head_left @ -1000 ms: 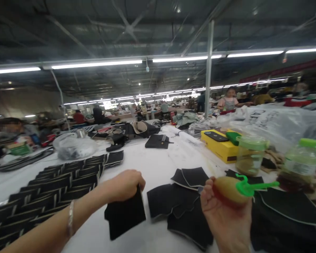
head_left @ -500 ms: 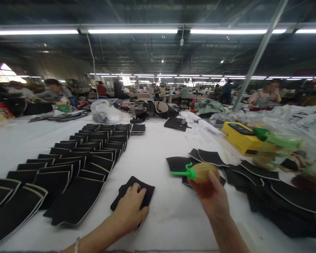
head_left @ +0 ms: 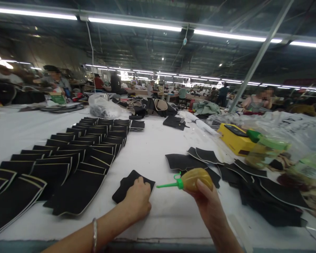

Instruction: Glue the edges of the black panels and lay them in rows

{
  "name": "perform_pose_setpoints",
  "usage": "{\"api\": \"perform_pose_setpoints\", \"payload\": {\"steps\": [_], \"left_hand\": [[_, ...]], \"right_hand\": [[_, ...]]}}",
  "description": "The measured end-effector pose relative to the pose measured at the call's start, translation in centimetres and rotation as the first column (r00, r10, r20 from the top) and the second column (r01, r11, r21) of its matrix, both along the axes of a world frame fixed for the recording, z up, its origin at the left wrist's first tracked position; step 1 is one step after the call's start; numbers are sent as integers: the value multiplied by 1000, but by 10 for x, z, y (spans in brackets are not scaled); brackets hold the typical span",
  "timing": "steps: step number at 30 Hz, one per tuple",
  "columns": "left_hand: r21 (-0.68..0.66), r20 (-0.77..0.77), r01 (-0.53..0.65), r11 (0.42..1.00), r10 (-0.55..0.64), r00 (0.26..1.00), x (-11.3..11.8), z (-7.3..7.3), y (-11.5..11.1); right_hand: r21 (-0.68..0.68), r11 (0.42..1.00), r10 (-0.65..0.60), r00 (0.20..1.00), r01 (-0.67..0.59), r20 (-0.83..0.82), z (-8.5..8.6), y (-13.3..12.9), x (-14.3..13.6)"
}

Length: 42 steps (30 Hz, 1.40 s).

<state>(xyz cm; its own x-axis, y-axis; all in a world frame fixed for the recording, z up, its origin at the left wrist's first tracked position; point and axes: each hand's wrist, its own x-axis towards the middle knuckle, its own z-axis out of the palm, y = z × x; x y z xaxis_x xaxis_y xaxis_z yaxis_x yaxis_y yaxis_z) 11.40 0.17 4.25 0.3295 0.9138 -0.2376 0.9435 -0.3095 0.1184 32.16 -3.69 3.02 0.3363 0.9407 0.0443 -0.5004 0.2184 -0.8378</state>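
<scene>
My left hand (head_left: 137, 200) has its fingers curled over the right side of a black panel (head_left: 125, 185) with notched edges, gripping it against the white table. My right hand (head_left: 208, 202) is wrapped round a squeeze bottle (head_left: 196, 178) of amber liquid, which looks like glue. The bottle lies sideways in the air, its thin green nozzle (head_left: 168, 185) pointing left at the panel's right corner. A small gap seems to separate tip and panel. Behind the bottle lie loose black panels (head_left: 180, 161). Part of the panel is hidden under my left hand.
Overlapping rows of black panels (head_left: 79, 189) with pale edges fill the left side. More black pieces (head_left: 268, 203) lie in a heap at right. Beyond them stand a yellow box (head_left: 233, 140) and a green-lidded jar (head_left: 263, 151). People work at tables farther back.
The bottle has moved left and slightly down, bringing its nozzle near the panel. My left hand has shifted right with its fingers curled tighter. The whole view has tilted a little.
</scene>
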Motion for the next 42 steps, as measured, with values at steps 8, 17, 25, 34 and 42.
{"api": "perform_pose_setpoints", "payload": {"steps": [8,17,25,34,42], "left_hand": [[31,34,82,996,-83,996,-14,-3,14],[33,174,117,993,-121,977,-31,-8,18],[17,231,103,995,-104,967,-33,-19,19],[30,230,110,993,-114,966,-34,-23,20],[6,237,119,993,-117,964,-35,-23,20]], "right_hand": [[53,998,-46,975,35,216,7,-3,-10],[138,988,-142,708,63,692,11,0,-27],[169,986,-151,528,15,835,5,8,-31],[183,982,-151,386,-46,910,0,13,-32],[156,987,-134,401,-23,906,3,17,-27]]}}
